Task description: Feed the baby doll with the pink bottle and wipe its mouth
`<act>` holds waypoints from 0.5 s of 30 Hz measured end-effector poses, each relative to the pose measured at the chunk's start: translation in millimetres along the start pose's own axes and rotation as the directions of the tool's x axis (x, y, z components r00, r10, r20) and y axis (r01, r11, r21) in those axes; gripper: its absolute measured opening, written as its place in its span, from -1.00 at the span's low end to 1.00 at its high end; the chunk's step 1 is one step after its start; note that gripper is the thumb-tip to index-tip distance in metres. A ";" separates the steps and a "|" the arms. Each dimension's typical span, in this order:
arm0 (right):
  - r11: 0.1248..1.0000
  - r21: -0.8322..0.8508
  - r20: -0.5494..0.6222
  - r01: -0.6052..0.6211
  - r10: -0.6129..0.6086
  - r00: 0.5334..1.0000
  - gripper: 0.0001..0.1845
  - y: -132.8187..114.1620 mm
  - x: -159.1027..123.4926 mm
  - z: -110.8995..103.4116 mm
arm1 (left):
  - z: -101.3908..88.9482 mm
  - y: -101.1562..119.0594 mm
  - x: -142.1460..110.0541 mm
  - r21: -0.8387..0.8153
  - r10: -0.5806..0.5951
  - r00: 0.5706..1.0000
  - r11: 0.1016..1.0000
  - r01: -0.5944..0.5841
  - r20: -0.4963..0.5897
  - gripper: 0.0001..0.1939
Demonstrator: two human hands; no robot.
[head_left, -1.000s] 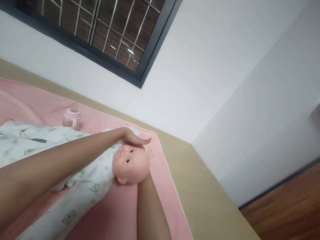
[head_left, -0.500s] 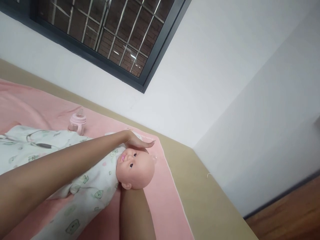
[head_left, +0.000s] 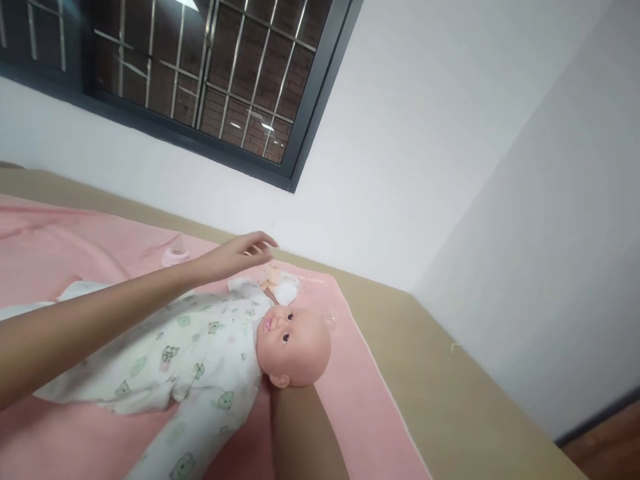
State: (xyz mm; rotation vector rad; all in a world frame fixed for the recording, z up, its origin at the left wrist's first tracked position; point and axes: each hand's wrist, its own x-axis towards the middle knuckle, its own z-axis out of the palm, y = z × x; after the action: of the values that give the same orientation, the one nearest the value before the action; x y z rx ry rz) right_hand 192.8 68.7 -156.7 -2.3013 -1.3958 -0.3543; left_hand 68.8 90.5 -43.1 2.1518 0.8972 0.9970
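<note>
A baby doll in a white outfit with green prints lies face up on a pink blanket. My left hand is raised in the air beyond the doll's shoulder, fingers loosely bent and apart, holding nothing. My right forearm passes under the doll's head and neck. Most of the right hand is hidden behind the doll; only a small brown sliver shows past its neck, so its fingers cannot be made out. The doll's head rests over that arm.
A pink baby bottle, partly hidden by my left arm, is on the blanket. A small white and orange item lies past the doll's shoulder. Beyond the tan surface are white walls and a barred window.
My left hand has lifted off the side of the doll's head and moved up and away. The view has shifted slightly; the doll still lies over my right arm.
</note>
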 end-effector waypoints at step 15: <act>0.746 0.666 -0.206 -0.003 0.188 0.960 -0.73 0.3 12.4 43.7 | -84.5 -136.6 -56.5 0.199 -0.418 0.848 0.847 0.494 -0.326 -0.09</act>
State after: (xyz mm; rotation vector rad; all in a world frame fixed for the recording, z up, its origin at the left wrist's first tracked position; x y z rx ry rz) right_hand 198.7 99.2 -189.9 -1.6513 -1.0349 -0.0907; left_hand -71.4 147.5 -121.0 1.8846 1.6865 0.9681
